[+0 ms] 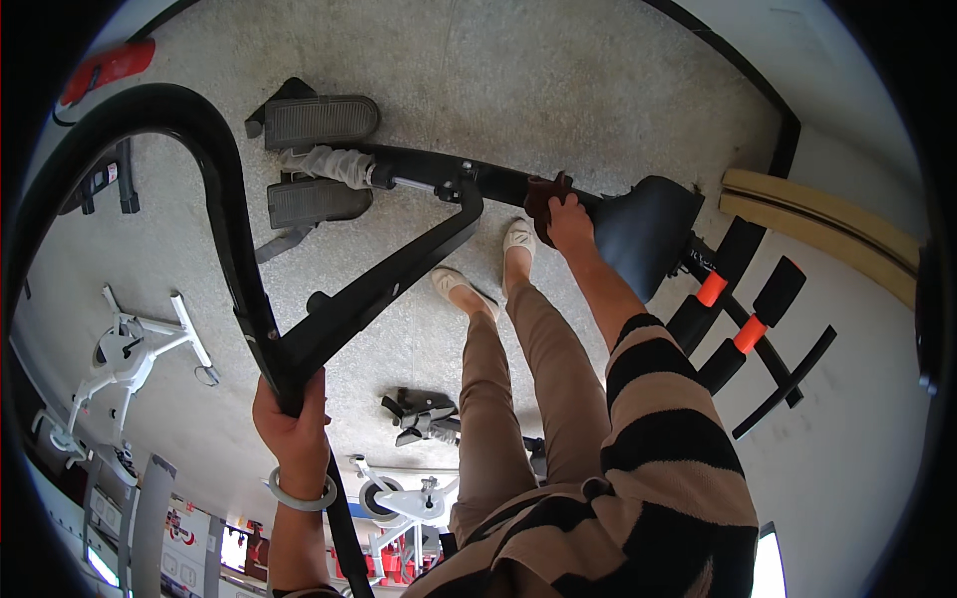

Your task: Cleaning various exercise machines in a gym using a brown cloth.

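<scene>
My left hand (293,422), with a pale bangle at the wrist, grips the black tubular handlebar (224,217) of an exercise machine, where the bar meets its upright post (374,295). My right hand (570,224) holds a dark brown cloth (544,205) against the machine's black main beam (493,177), beside the black padded seat (643,232). A metal piston rod (411,184) runs near the joint of post and beam. Two grey ribbed foot pedals (321,121) lie at the beam's far end, with a crumpled translucent wrap (329,163) between them.
Black foam rollers with orange parts (750,333) are at the right, near a tan curved board (815,224) by the wall. White exercise bikes (134,355) stand lower left and behind me. A red object (112,69) is at the upper left. My feet are beside the beam.
</scene>
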